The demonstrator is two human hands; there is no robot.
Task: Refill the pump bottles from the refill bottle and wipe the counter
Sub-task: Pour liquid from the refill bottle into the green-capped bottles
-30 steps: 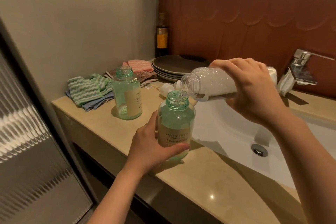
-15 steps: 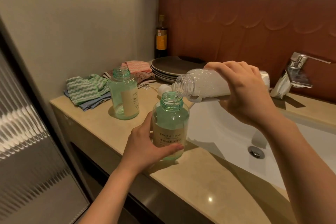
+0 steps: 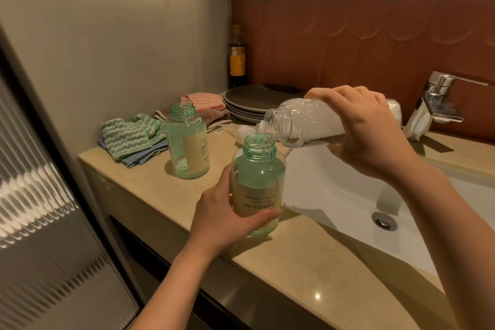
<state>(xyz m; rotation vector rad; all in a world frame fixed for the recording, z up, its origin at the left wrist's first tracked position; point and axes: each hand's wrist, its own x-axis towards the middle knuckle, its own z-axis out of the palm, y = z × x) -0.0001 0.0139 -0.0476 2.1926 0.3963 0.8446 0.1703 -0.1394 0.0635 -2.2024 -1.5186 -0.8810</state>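
Clear refill bottle point(image 3: 302, 123) now nearer teal bottle point(image 3: 257, 171)

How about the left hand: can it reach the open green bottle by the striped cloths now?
Probably not yet. The beige counter between looks unobstructed, but the left hand grips the green labelled bottle under the tilted clear refill bottle; it must let go first.

Left hand point(image 3: 222, 211) low, thumb across front of pump bottle point(image 3: 258, 185); right hand point(image 3: 369, 131) raised, fingers point(image 3: 337, 95) curled over refill bottle point(image 3: 302, 120); both forearms extended.
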